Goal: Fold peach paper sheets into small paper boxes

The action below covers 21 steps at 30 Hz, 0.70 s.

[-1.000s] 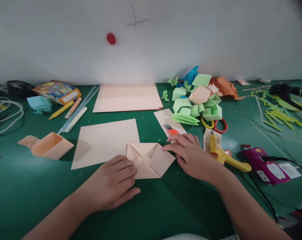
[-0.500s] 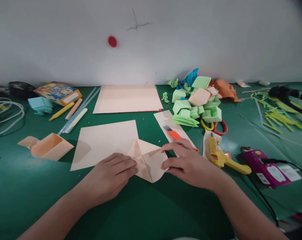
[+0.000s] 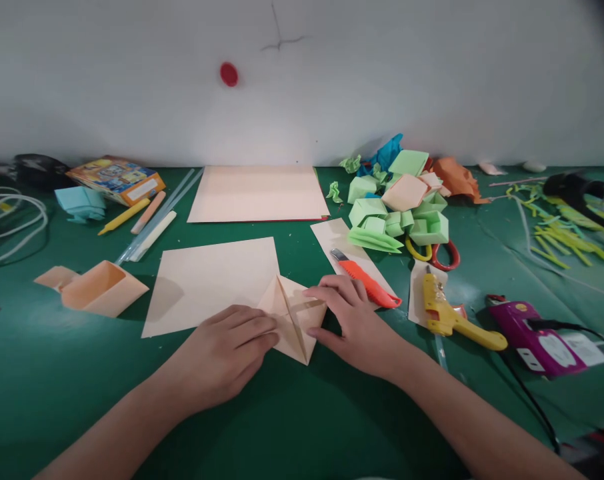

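Note:
A small peach folded paper [image 3: 293,319] lies on the green table [image 3: 302,413] between my hands, its right flap standing up. My left hand [image 3: 222,357] rests on its left part, fingers curled and pressing it down. My right hand [image 3: 355,320] pinches the right flap between thumb and fingers. A flat peach sheet [image 3: 209,283] lies under and to the left of the fold.
An orange utility knife [image 3: 367,280] lies just beyond my right hand, a yellow glue gun [image 3: 449,313] and a purple device [image 3: 535,337] to the right. Green and peach folded boxes [image 3: 397,207] pile up at the back. An open peach paper box [image 3: 99,288] sits on the left.
The flat square fold has been lifted on its right side and folded leftward; my right hand moved left with the flap. My left hand stayed pressing the paper.

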{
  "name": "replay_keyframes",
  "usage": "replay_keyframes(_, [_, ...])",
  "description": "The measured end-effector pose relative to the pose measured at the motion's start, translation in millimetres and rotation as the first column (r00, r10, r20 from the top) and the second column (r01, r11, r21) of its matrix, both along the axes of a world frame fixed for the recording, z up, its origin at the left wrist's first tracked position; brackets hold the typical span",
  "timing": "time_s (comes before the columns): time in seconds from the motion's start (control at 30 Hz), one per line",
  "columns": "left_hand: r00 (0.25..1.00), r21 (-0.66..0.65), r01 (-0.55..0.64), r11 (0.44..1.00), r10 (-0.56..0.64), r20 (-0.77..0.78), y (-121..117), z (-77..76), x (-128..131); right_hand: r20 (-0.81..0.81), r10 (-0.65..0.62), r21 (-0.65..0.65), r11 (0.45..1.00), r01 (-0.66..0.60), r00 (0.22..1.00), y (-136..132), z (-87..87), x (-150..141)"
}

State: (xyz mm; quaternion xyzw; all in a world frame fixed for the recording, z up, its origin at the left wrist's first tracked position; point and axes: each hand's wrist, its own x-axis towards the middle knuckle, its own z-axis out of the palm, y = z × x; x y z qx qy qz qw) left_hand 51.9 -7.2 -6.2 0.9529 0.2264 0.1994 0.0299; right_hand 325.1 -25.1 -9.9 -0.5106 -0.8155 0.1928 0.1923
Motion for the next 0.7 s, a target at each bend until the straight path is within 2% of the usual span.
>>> replay_keyframes(0.37, [1.000,-0.013,-0.011,1.000,0.011,-0.029,-2.4,-5.5,-1.1,0.190,-0.043,0.088,0.996,0.026,0.981,2.9,-5.4,-10.2])
replay_keyframes(0.7, [0.987,0.010,-0.054,0.999,0.054,-0.150,-8.9,-0.5,10.8,0.186,-0.046,0.082,0.996,0.031,0.982,4.4,-7.0,-11.0])
